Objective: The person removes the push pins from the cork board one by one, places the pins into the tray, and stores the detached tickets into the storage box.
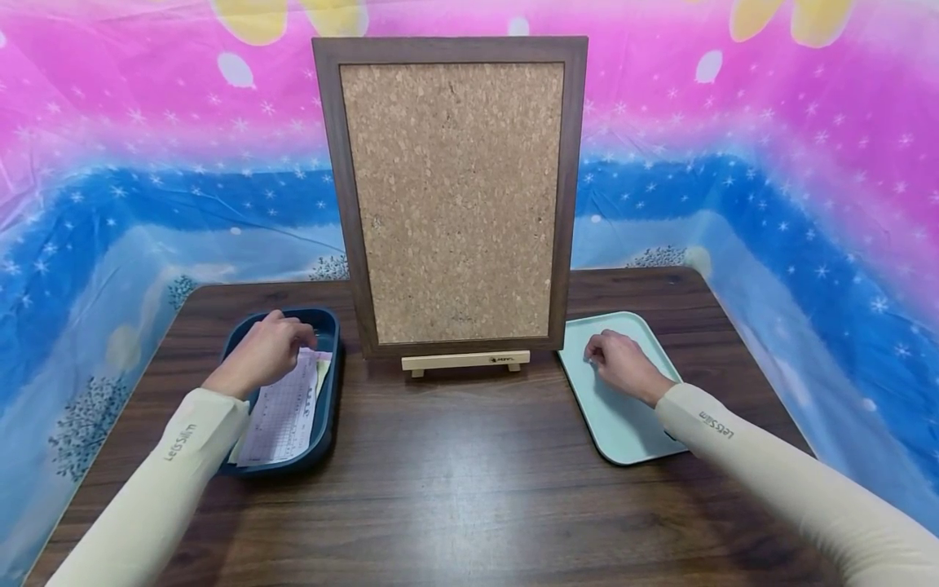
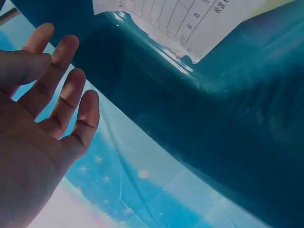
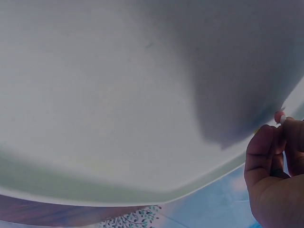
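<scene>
My left hand (image 1: 270,349) hovers over the dark blue bin (image 1: 333,408) on the left. Its fingers (image 2: 71,97) are loosely bent and apart, with nothing between them in the left wrist view. Printed paper slips (image 1: 282,412) lie in the bin, a pale pinkish gridded one on top and a yellowish edge under it. Over the mint green tray (image 1: 623,440) on the right is my right hand (image 1: 623,364). Thumb and fingertips there pinch a tiny pink-and-white push pin (image 3: 279,116), mostly covered by the fingers. A speck of yellow shows beside the fingertips.
A framed cork board (image 1: 455,204) stands upright at the back middle on a small light wooden easel (image 1: 465,361). Bin and tray flank it on the dark wooden table (image 1: 455,489). A patterned pink and blue cloth (image 1: 829,163) surrounds the table's back and sides.
</scene>
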Tool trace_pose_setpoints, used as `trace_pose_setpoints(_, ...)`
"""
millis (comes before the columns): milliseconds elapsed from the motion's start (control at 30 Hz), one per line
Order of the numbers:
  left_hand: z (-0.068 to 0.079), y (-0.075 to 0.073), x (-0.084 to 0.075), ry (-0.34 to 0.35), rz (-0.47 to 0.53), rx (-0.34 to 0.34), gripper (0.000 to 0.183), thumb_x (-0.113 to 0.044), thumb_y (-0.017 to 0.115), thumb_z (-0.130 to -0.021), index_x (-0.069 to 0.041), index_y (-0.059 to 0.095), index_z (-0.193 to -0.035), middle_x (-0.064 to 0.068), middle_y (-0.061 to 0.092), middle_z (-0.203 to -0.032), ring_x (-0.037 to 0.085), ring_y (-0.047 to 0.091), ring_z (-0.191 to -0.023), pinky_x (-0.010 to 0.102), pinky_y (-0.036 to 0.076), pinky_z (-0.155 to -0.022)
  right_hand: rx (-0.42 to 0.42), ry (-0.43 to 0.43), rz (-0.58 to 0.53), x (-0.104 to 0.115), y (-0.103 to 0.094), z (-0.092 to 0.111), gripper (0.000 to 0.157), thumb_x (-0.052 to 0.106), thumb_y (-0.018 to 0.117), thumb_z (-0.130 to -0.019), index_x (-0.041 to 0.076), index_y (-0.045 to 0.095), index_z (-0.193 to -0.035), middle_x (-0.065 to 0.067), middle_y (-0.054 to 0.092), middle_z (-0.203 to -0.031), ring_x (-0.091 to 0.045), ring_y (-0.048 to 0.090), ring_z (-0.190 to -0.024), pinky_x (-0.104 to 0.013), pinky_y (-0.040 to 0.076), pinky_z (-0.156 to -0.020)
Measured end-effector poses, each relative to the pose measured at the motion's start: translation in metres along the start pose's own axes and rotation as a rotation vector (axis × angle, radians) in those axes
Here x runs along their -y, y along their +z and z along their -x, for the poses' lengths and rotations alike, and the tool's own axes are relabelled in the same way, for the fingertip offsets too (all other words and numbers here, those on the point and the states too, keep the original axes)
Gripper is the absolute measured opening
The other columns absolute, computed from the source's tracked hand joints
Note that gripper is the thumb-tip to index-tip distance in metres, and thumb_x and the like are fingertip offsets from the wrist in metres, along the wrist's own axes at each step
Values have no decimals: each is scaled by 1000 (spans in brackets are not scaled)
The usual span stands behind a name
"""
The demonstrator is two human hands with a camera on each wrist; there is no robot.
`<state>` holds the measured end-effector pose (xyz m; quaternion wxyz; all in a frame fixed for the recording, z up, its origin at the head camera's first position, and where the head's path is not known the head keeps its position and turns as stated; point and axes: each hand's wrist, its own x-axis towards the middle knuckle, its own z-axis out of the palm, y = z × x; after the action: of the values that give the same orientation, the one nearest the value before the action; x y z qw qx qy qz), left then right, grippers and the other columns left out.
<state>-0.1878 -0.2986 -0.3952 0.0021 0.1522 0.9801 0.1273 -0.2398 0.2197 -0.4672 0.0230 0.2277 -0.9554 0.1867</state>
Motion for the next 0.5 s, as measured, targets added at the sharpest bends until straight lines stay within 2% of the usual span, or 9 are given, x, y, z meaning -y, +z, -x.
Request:
trace_pose_setpoints(233, 1, -3, -9, 75, 4, -70, 23, 3, 44, -81, -6, 64, -87, 6, 59, -85, 20, 43, -77, 36, 39, -65, -17, -19, 4, 0, 1, 1, 16, -1, 52, -78, 11, 61, -74, 2, 48, -71, -12, 45, -62, -29, 38, -57)
trace_pose_setpoints(367, 3, -8, -21, 105, 8, -137, 24, 1, 43, -83, -9, 64, -87, 3, 59, -84, 17, 42, -74, 33, 39, -62, -24, -28, -7, 1, -2, 2, 11, 2, 54, -78, 10, 62, -77, 1, 48, -73, -12, 46, -64, -29, 39, -58)
trace_pose_setpoints(500, 5, -12, -37, 100, 15, -204, 19, -3, 46, -84, -11, 63, -89, 1, 57, -86, 15, 41, -74, 32, 38, -60, -39, -21, -30, 4, -10, 2, 8, 6, 54, -79, 8, 62, -81, 0, 49, -76, -13, 48, -67, -29, 39, -58)
